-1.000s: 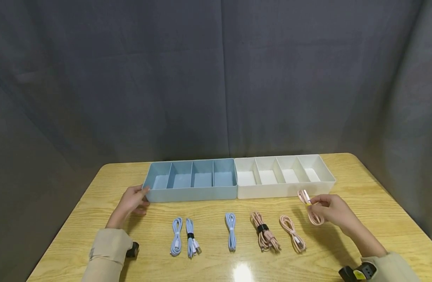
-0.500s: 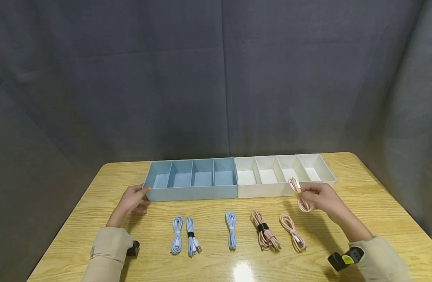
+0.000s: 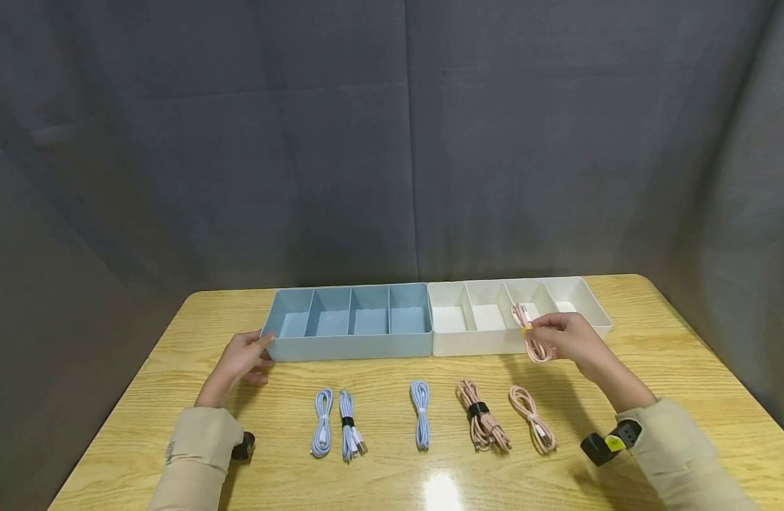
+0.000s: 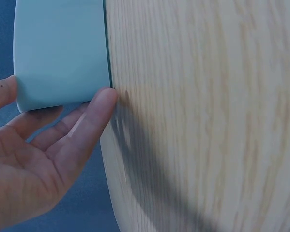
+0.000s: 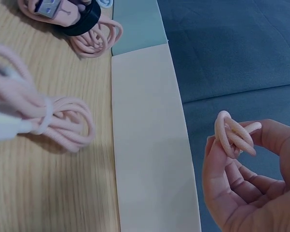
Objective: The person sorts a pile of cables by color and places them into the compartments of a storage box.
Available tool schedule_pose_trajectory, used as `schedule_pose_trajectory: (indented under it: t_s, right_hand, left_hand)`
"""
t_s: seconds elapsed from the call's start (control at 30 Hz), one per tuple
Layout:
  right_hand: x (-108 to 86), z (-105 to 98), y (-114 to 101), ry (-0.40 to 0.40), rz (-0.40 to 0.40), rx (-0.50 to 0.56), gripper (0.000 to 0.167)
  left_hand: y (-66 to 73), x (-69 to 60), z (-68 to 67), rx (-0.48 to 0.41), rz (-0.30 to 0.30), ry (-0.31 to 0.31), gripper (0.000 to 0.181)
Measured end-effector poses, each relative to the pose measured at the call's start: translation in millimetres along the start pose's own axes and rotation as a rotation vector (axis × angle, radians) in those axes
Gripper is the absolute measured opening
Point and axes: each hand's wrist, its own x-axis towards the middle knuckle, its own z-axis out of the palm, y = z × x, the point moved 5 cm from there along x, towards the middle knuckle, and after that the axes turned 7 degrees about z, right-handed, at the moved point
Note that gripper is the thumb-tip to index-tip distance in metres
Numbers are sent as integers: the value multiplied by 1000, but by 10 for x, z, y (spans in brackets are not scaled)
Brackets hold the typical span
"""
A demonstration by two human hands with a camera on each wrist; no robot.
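My right hand (image 3: 572, 341) pinches a pink charging cable (image 3: 534, 344), coiled and tied in yellow, between thumb and fingertips. It holds the cable above the front wall of the white box (image 3: 475, 344), near the third compartment from the left. In the right wrist view, the pinched cable (image 5: 234, 135) is seen end-on. At the far left, my left hand (image 3: 243, 357) rests on the end of the blue box (image 3: 350, 348). The left wrist view puts the thumb at the rim of the blue box (image 4: 62, 53) and the fairly straight fingers along its end wall.
In front of the boxes lie two blue cables, a plain one (image 3: 322, 424) and a black-strapped one (image 3: 350, 426). A third blue cable (image 3: 420, 415) lies farther right. Then come a black-strapped pink bundle (image 3: 471, 394) and a looped pink cable (image 3: 525, 403). A grey curtain (image 3: 411, 142) hangs behind.
My right hand has moved left and away from me with the pink cable, from before the white box's right end to over its front wall. My left hand has stayed at the blue box.
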Motion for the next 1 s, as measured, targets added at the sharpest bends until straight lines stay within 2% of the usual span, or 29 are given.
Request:
schedule_pose_trajectory:
  t_s: [0.6, 1.0]
  right_hand:
    - [253, 100, -221, -10, 36, 21, 40]
    - [447, 242, -331, -26, 43, 104, 37]
  left_hand:
    - [-5, -18, -46, -7, 1, -3, 54]
    - [-13, -32, -63, -11, -10, -10, 54]
